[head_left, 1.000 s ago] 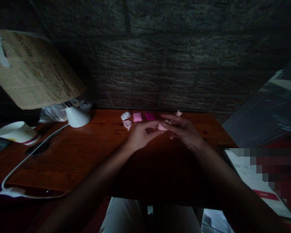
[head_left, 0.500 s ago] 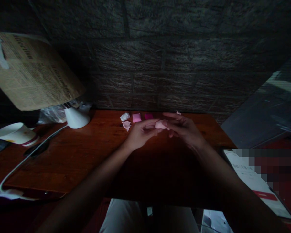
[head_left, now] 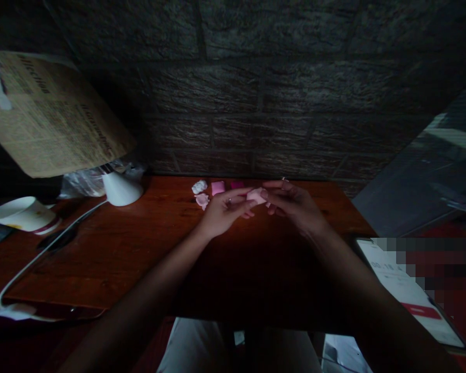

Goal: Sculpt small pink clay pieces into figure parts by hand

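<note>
Between my two hands, above the far half of the wooden desk, is a soft pale pink lump of modelling clay (head_left: 256,196). The fingers and thumb of my left hand (head_left: 227,210) pinch it from the left. My right hand (head_left: 293,204) grips its right side with thumb and fingers. Behind my left hand lie a pink square block (head_left: 218,187) and a darker magenta block (head_left: 237,185), partly covered by the fingers. Beside them sit a crumpled white lump (head_left: 199,187) and a thin, ragged pale pink piece (head_left: 202,200).
A lamp with a newsprint shade (head_left: 58,119) and white base (head_left: 122,189) stands left on the desk (head_left: 112,248). Near it are a paper cup (head_left: 21,214) and a white cable (head_left: 42,254). A phone (head_left: 407,295) lies at the right. A stone-patterned wall (head_left: 233,93) rises behind.
My fingers have shifted around the clay, which now looks flatter and more angular. My left fingers have spread a little below it. The things on the desk stay put.
</note>
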A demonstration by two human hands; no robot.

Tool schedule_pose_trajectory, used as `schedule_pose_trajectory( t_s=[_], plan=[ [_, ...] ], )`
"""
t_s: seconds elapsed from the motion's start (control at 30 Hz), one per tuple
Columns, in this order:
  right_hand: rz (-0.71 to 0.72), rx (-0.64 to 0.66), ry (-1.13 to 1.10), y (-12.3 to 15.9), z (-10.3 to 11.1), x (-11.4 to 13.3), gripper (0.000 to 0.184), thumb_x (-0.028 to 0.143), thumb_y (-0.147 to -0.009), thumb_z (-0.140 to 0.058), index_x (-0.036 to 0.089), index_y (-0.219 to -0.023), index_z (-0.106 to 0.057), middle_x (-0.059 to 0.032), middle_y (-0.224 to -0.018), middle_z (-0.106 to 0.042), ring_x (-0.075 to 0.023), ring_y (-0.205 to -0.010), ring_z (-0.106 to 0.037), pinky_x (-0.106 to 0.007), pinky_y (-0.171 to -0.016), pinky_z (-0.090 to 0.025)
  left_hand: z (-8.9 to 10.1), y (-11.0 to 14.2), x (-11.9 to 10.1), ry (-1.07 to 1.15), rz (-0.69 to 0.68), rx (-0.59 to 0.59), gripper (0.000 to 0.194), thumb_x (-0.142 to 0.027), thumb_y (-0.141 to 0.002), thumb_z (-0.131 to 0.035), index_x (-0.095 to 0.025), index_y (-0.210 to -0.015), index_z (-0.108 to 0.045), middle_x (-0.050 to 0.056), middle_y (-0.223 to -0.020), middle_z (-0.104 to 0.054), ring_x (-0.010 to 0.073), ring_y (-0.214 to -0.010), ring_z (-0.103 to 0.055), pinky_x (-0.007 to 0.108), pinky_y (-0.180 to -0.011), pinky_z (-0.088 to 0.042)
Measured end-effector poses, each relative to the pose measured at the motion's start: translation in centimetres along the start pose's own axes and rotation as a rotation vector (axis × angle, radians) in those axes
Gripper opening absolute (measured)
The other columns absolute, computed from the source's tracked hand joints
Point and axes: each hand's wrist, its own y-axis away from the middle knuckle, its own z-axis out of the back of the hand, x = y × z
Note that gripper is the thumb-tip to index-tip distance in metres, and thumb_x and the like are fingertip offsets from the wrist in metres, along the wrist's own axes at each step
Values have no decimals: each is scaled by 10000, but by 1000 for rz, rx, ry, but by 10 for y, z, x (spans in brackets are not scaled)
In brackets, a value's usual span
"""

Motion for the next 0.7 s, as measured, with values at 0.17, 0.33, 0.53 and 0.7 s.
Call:
schedule_pose_trajectory(
  t_s=[0.17, 0.33, 0.53, 0.7],
  plan=[
    [15, -2, 15, -1, -1, -3, 359, 429, -744, -856, 197, -984, -723, -39, -862, -767, -110, -591, -639, -219, -449, -360, -3, 0, 0, 55, -27, -19, 474, -272, -762, -823, -180, -1218, -730, 68, -975, -810, 169, -793, -753, 266, -713, -628],
    [57, 33, 13, -1, -1, -4, 367, 404, -766, -840, 210, -1049, -710, -27, -843, -769, -128, -628, -675, -222, -455, -371, -3, 0, -4, 50, 20, -44, 364, -320, -809, -787, -174, -1141, -760, 92, -1013, -805, 173, -771, -768, 260, -683, -628],
    [112, 234, 64, 1, 7, 1, 518, 275, -741, -866, 242, -1219, -670, -25, -984, -790, -169, -838, -741, -305, -745, -575, -4, 0, -9, 205, 172, -50, 287, -315, -855, -760, -140, -1083, -766, 87, -895, -805, 159, -705, -769, 247, -678, -625],
    [179, 241, 162, -1, 12, -2, 503, 271, -780, -833, 234, -1250, -659, -38, -1001, -800, -199, -927, -750, -382, -893, -573, -2, -4, -8, 367, 307, -91, 201, -263, -871, -754, -118, -1010, -759, 77, -780, -796, 152, -667, -763, 240, -669, -622]
  ],
)
